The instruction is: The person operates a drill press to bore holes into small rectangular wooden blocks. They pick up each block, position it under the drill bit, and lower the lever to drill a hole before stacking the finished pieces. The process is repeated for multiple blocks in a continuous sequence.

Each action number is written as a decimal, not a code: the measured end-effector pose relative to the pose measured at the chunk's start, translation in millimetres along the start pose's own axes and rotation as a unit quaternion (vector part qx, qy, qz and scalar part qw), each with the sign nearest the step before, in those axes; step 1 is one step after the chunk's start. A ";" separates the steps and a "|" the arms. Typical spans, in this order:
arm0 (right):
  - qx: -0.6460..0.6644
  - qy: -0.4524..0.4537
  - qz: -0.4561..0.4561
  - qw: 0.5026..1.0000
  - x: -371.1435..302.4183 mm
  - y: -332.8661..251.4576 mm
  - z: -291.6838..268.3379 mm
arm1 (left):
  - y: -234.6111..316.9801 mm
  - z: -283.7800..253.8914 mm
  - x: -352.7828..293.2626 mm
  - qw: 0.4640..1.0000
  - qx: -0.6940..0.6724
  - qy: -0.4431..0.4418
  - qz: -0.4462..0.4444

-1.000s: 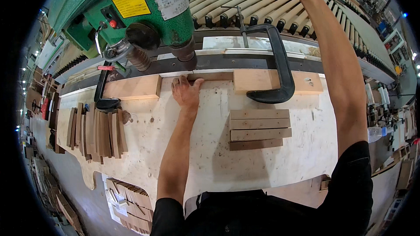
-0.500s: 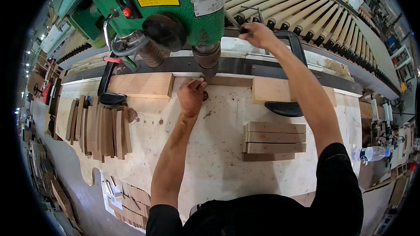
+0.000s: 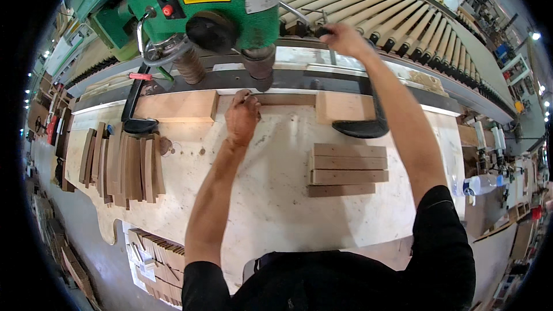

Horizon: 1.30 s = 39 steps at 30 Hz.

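Note:
My left hand (image 3: 242,118) has its fingers closed at the left end of a narrow wooden strip (image 3: 286,99), which lies against the dark fence (image 3: 299,80). The fingertips are partly hidden from view. Directly above that end is the dark chuck (image 3: 258,69) of a green drill press (image 3: 259,26); its bit is not clearly seen. My right hand (image 3: 347,41), raised beyond the fence, is closed round the dark knob of a metal lever (image 3: 296,14) that comes out from the machine. Pale wooden blocks (image 3: 175,107) (image 3: 345,106) flank the strip.
Black clamps (image 3: 140,126) (image 3: 362,129) hold the blocks. A stack of drilled strips (image 3: 348,163) sits on the right of the pale worktop (image 3: 271,196), and several upright strips (image 3: 124,164) stand on the left. Behind runs a roller conveyor (image 3: 397,14). A plastic bottle (image 3: 483,184) is at the right.
The whole view has shifted, so the bench appears farther left and up. My right hand and the lever knob have moved a little right, away from the machine. My left hand stays at the strip's end.

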State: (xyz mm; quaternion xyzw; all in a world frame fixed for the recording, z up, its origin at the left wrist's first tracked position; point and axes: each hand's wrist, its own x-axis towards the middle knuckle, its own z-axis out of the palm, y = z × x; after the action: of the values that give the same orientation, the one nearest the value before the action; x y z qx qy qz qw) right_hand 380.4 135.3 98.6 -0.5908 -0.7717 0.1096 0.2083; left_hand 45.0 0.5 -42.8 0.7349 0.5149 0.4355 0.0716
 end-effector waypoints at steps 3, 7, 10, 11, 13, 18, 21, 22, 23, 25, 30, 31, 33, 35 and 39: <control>0.093 0.063 -0.008 0.994 -22.2 -31.1 -74.9 | -19.9 -34.2 -11.8 0.983 0.148 -0.077 0.071; 0.036 0.106 -0.094 0.989 -15.6 -70.0 -154.8 | 20.8 -85.3 -36.8 0.991 0.102 -0.054 0.061; 0.074 0.125 -0.079 0.986 -20.8 -68.2 -159.9 | 49.0 -129.6 -84.2 0.993 0.043 -0.060 -0.095; 0.069 0.127 -0.078 0.986 -20.7 -66.1 -160.3 | 43.6 -144.7 -109.9 0.996 -0.004 -0.039 -0.078; 0.068 0.132 -0.067 0.987 -19.5 -61.5 -159.0 | 82.5 -165.2 -146.4 0.981 0.001 -0.060 -0.186; 0.072 0.147 -0.073 0.984 -15.8 -70.5 -147.5 | 188.7 -141.7 -184.8 0.990 -0.036 -0.132 -0.042; -0.009 0.183 -0.097 0.978 9.7 -48.4 -138.5 | 211.7 -104.6 -179.0 0.989 -0.036 -0.140 0.020; -0.045 0.204 -0.113 0.971 24.0 -50.4 -143.5 | 201.8 -85.1 -180.3 0.989 -0.033 -0.121 0.082; -0.049 0.218 -0.123 0.967 17.2 -77.1 -130.7 | 184.8 -84.3 -193.4 0.988 0.008 -0.095 0.119; -0.070 0.242 -0.103 0.962 24.7 -19.0 -140.9 | 197.7 -49.1 -182.5 0.992 -0.013 -0.105 0.071; 0.134 0.159 -0.063 0.976 -24.6 -54.2 -138.8 | 195.4 -57.4 -188.2 0.995 -0.016 -0.078 0.062; 0.121 0.143 -0.048 0.981 -27.5 -53.9 -141.1 | 194.4 -60.0 -185.7 0.994 -0.019 -0.075 0.072; 0.108 0.132 -0.036 0.985 -30.3 -59.5 -142.1 | 182.4 -84.4 -177.1 0.994 -0.014 -0.084 0.065; 0.111 0.136 -0.036 0.984 -30.9 -63.0 -144.0 | 127.6 -106.6 -166.7 0.990 0.049 -0.052 0.123; 0.099 0.132 -0.016 0.986 -30.0 -69.9 -141.1 | -23.2 -201.2 -69.0 0.947 0.294 -0.106 -0.070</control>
State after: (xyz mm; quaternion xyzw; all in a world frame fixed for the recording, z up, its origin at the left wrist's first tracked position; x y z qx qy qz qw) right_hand 390.0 76.4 247.4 -0.5643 -0.7322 0.1033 0.3671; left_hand -121.0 -114.3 28.1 0.7271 0.6599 0.1781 -0.0634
